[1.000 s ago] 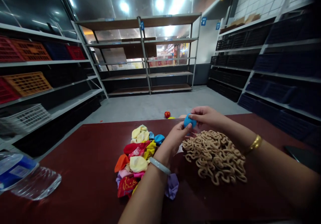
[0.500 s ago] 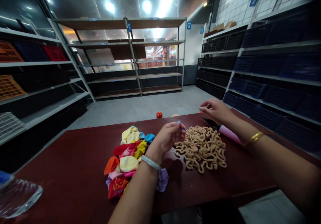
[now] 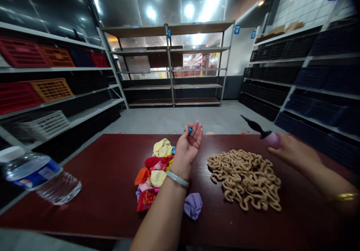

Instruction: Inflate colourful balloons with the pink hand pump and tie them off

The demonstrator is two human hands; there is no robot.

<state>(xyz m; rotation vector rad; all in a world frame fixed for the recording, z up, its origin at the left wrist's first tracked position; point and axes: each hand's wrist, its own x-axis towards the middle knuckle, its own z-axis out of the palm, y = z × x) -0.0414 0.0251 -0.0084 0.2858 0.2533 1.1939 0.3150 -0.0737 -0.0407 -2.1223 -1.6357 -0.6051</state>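
Observation:
My left hand [image 3: 190, 142] is turned palm up above the table, beside the pile of limp balloons [image 3: 158, 178]. Between its thumb and fingers it pinches a small blue balloon [image 3: 190, 130], mostly hidden; the other fingers are loosely extended. My right hand [image 3: 292, 150], slightly blurred, is wrapped around a pink hand pump [image 3: 271, 140] with a black tapered nozzle pointing up and left. Below and between the hands lies a heap of beige curly, worm-shaped pieces [image 3: 247, 178]. A single purple balloon [image 3: 193, 206] rests apart, near my left forearm.
A clear water bottle [image 3: 42, 176] with a blue label stands on the left of the dark red table [image 3: 92, 191]. Beyond are metal shelves [image 3: 171, 88], with coloured crates [image 3: 53, 88] on the left and dark crates [image 3: 317, 105] on the right.
My right hand has taken hold of the pink pump and lifted it off the table. My left hand has turned palm up with the blue balloon. The view has swung left, showing more bottle.

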